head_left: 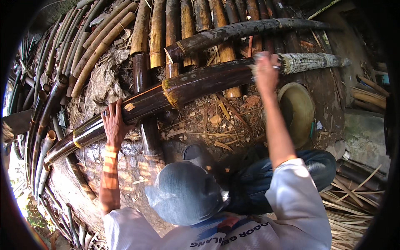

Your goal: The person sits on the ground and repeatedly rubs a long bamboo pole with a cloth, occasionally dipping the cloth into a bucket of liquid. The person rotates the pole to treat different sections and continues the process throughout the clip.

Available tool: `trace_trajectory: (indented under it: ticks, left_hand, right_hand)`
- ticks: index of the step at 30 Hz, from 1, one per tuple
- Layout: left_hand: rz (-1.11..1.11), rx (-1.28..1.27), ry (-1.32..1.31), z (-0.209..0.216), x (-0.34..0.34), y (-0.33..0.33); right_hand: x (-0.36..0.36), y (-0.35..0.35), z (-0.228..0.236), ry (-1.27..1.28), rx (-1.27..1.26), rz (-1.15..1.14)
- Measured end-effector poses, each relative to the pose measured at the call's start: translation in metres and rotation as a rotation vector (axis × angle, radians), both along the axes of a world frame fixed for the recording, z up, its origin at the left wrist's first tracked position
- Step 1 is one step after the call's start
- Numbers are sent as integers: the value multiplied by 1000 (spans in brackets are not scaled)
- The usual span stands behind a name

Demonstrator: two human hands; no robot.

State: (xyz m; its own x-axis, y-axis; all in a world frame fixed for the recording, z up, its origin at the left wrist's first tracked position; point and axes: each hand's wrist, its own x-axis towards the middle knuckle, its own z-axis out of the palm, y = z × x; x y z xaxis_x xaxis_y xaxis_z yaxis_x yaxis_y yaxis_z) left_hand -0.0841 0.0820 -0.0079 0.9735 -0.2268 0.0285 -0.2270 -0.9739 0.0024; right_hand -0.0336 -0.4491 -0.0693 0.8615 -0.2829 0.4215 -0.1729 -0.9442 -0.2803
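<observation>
A long, dark, wet bamboo pole (216,81) lies slantwise before me, from lower left to upper right. Its joints are yellowish, and a stretch near its far right end is whitish and streaked. My left hand (114,125) is laid over the pole's left part, fingers across the top and thumb spread to the side. Farther right, my right hand (266,73) presses on the pole beside the whitish stretch, its fingers closed and smeared by motion. Something pale shows at these fingers; its kind cannot be made out.
Several brown bamboo poles (157,33) lie side by side beyond, with another dark pole (233,31) across them. A pale basin (296,112) stands beside my right forearm. Curved bamboo lengths (106,50) are stacked at left; split strips (346,216) lie at lower right. Shavings cover the ground.
</observation>
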Motion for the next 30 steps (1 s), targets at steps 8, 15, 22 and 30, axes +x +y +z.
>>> trace_trajectory:
  ticks: [8, 15, 22, 30]
  left_hand:
    - [11, -31, 42, -2, 0, -1]
    - [-123, 21, 291, 24, 24, 36]
    - [-45, -39, 189, 10, 5, 2]
    - [-2, -26, 121, 5, -12, 17]
  right_hand:
    - [-7, 258, 26, 80, 103, 460]
    - [-9, 133, 33, 276, 257, 86]
    - [1, 108, 46, 494, 73, -16]
    - [-18, 262, 40, 263, 270, 694]
